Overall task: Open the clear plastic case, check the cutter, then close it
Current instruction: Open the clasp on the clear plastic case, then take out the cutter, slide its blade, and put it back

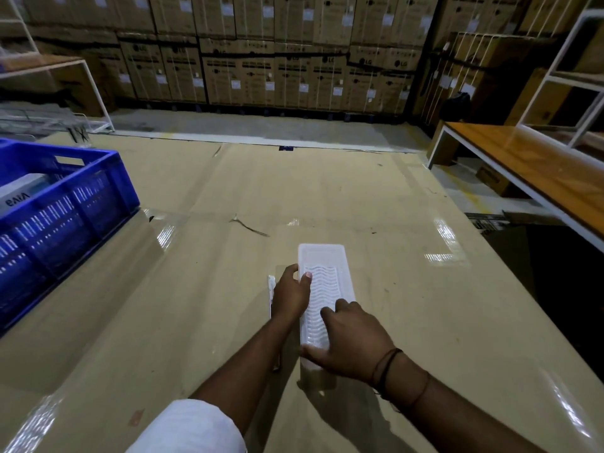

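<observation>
At the far left a blue slatted plastic crate (62, 204) sat on the cardboard-covered desk (202, 204), with a white box (19, 191) lying inside it. My left hand (291, 294) came next, its white sleeve (192, 429) low in the view; its grip clasped the left long edge of the clear rectangular plastic case (325, 289), thumb pressed on top of the lid and the other digits curled down the side, out of sight. Just beside that hand a pale strip of plastic (270, 289) showed at the case's left; I could not tell what it was. The case lay flat on the desk near its front middle, long axis pointing away from me, lid down, and through it showed the white wavy ridges of the cutter (323, 286). My right hand (346, 341) rested on the near end of the case, grip spread, thumb at the near corner. A dark cord bracelet (385, 364) circled that wrist. To the far right stood a wooden-topped bench (536, 165), well apart
</observation>
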`<state>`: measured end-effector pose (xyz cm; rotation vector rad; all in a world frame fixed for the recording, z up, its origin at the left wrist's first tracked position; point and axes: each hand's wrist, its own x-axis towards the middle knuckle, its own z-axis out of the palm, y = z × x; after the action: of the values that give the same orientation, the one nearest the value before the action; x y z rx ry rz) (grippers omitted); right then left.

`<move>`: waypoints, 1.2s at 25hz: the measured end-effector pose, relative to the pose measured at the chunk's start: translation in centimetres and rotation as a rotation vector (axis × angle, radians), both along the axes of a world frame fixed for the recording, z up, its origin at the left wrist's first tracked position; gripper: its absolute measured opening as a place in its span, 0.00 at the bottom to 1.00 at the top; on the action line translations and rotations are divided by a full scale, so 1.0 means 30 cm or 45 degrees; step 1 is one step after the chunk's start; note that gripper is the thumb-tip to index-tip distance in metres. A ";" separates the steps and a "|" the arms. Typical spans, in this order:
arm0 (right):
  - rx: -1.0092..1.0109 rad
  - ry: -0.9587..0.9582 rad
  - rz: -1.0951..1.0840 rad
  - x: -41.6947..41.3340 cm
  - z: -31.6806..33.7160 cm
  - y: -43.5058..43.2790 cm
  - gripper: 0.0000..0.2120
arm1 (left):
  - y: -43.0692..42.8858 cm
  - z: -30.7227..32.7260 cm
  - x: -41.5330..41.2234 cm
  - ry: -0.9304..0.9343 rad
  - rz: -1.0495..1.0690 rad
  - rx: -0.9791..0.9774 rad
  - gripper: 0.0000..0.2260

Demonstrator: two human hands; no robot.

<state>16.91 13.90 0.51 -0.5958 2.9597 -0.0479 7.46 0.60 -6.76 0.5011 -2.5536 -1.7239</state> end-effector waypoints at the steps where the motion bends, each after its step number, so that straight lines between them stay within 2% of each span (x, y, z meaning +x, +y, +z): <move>1: 0.022 0.036 -0.081 -0.007 -0.005 -0.041 0.34 | -0.004 0.003 -0.007 -0.031 -0.019 0.014 0.20; 5: 0.065 0.103 -0.117 -0.043 0.017 -0.142 0.24 | -0.022 0.005 -0.029 -0.129 -0.089 0.132 0.21; 10: -0.086 -0.056 -0.234 -0.082 0.023 -0.155 0.26 | -0.028 -0.004 -0.045 -0.198 -0.190 0.335 0.19; 12: -0.145 -0.089 -0.255 -0.091 0.032 -0.142 0.25 | -0.019 -0.006 -0.044 -0.238 -0.159 0.406 0.24; 16: -0.309 -0.113 -0.291 -0.099 0.082 -0.085 0.16 | -0.004 0.004 -0.011 -0.259 -0.127 0.258 0.28; 19: -0.457 -0.088 -0.356 -0.101 0.125 -0.020 0.14 | -0.001 -0.003 0.015 -0.177 -0.111 0.161 0.23; 22: -0.592 0.013 -0.482 -0.111 0.143 0.067 0.12 | -0.019 -0.036 0.036 -0.076 -0.011 0.272 0.19; 24: -0.630 0.115 -0.571 -0.127 0.119 0.128 0.10 | -0.032 -0.053 0.038 -0.021 -0.005 0.223 0.17; 30: -0.665 0.148 -0.803 -0.146 -0.035 0.264 0.28 | -0.028 -0.042 0.048 0.108 -0.042 0.126 0.16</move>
<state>12.54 21.84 -0.55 0.3356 3.1107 -0.8799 8.90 -0.24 -8.03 0.3817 -2.4425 -1.8474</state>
